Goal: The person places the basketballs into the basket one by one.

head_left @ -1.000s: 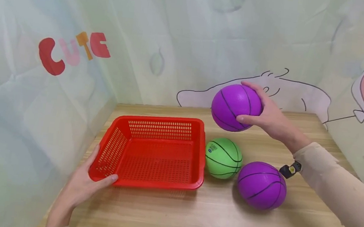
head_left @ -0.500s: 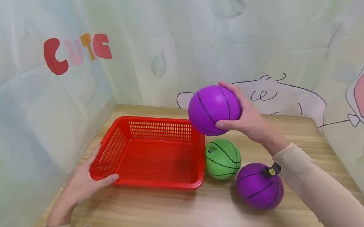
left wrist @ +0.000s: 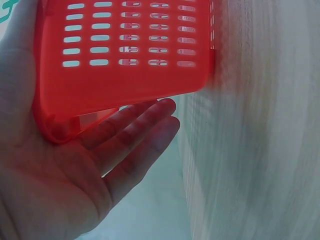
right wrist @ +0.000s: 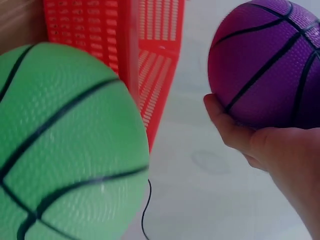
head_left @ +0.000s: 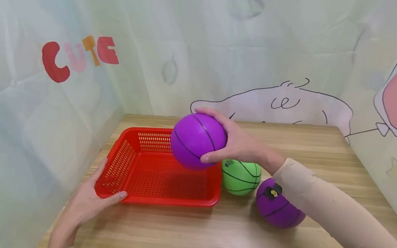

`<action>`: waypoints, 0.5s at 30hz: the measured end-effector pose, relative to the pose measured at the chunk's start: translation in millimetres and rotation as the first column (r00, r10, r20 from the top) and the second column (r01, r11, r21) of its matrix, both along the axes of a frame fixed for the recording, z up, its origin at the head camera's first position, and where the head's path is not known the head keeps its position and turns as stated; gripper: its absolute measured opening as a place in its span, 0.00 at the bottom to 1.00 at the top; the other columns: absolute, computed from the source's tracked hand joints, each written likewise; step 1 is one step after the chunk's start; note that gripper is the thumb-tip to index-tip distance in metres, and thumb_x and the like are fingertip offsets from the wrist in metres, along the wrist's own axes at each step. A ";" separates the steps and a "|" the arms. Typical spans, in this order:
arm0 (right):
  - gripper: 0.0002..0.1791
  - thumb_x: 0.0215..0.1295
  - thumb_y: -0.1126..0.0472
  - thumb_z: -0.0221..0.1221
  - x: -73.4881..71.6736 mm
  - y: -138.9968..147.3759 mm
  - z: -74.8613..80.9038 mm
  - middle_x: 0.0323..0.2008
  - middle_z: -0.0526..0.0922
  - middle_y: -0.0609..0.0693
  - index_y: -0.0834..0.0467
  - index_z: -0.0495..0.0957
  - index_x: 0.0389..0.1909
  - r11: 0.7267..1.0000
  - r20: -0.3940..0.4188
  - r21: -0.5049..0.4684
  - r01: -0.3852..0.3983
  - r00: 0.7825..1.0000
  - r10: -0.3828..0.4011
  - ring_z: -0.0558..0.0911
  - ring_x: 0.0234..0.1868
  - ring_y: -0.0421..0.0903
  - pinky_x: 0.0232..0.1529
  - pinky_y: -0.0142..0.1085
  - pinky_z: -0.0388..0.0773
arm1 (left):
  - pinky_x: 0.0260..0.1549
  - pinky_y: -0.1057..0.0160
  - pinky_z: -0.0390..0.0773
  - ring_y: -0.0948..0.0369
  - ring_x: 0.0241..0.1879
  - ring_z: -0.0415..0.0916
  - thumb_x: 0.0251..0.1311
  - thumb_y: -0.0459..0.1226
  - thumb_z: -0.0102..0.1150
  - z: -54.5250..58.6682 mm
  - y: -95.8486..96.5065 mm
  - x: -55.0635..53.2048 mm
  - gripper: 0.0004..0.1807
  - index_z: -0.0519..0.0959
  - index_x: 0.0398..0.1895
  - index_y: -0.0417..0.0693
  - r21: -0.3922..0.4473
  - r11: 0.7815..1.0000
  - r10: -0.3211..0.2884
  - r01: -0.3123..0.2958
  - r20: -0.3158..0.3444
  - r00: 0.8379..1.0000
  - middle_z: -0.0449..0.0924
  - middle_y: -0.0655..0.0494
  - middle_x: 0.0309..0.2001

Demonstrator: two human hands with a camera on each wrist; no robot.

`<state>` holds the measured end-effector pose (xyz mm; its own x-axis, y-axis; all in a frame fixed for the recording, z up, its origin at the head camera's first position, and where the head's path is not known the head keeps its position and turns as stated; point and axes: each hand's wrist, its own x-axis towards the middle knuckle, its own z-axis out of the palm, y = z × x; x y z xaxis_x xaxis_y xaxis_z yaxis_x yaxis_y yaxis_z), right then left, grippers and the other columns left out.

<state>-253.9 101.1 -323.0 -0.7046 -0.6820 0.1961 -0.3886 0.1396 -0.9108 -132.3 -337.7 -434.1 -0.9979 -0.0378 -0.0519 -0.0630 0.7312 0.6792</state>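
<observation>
A purple basketball point(head_left: 195, 139) is gripped by my right hand point(head_left: 238, 141), thumb on the near side and fingers over the top. The ball overlaps the right part of the red plastic basket point(head_left: 169, 202) in the head view, raised over it. In the right wrist view that purple ball point(right wrist: 265, 65) is seen from below, with fingers along its underside. My left hand point(head_left: 87, 199) holds the basket's left front corner, thumb on the rim. From the left wrist, the fingers point(left wrist: 145, 137) stretch along the outside of the basket wall point(left wrist: 115, 85).
A green basketball point(head_left: 241, 180) sits right beside the basket's right wall. Farther right lies a second purple basketball point(head_left: 276, 211), partly covered by the right sleeve point(head_left: 320, 199) and wrist camera. Printed cloth curtains point(head_left: 192, 39) border the wooden table point(head_left: 187, 238) at the back and sides.
My right hand has carried the purple basketball leftward and down, from above the green ball to over the basket. The left hand and basket have stayed in place.
</observation>
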 end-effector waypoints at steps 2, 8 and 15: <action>0.62 0.54 0.53 0.86 2.6 -6.6 -2.7 0.78 0.68 0.44 0.26 0.61 0.85 0.998 -0.022 0.045 -0.038 0.999 0.039 0.82 0.69 0.55 0.60 0.51 0.89 | 0.66 0.26 0.78 0.33 0.76 0.65 0.65 0.60 0.77 -0.7 -0.4 -0.6 0.72 0.32 0.94 0.59 -0.003 1.000 -0.006 0.006 -0.001 1.000 0.56 0.30 0.86; 0.62 0.52 0.45 0.87 9.6 -17.6 -10.9 0.76 0.71 0.38 0.33 0.62 0.86 0.972 -0.156 0.209 -0.105 0.978 0.139 0.78 0.70 0.47 0.59 0.44 0.89 | 0.66 0.26 0.77 0.34 0.77 0.65 0.65 0.59 0.78 -2.8 -1.4 -1.1 0.71 0.33 0.94 0.59 -0.008 1.000 -0.009 0.009 -0.004 1.000 0.54 0.32 0.87; 0.59 0.51 0.42 0.87 14.8 -27.6 -18.7 0.74 0.65 0.40 0.32 0.64 0.82 0.936 -0.243 0.340 -0.095 0.952 0.185 0.78 0.68 0.45 0.57 0.40 0.88 | 0.66 0.27 0.77 0.34 0.76 0.66 0.66 0.59 0.77 -3.6 -3.0 -3.3 0.71 0.32 0.94 0.60 -0.002 1.000 -0.011 0.011 -0.007 1.000 0.54 0.33 0.88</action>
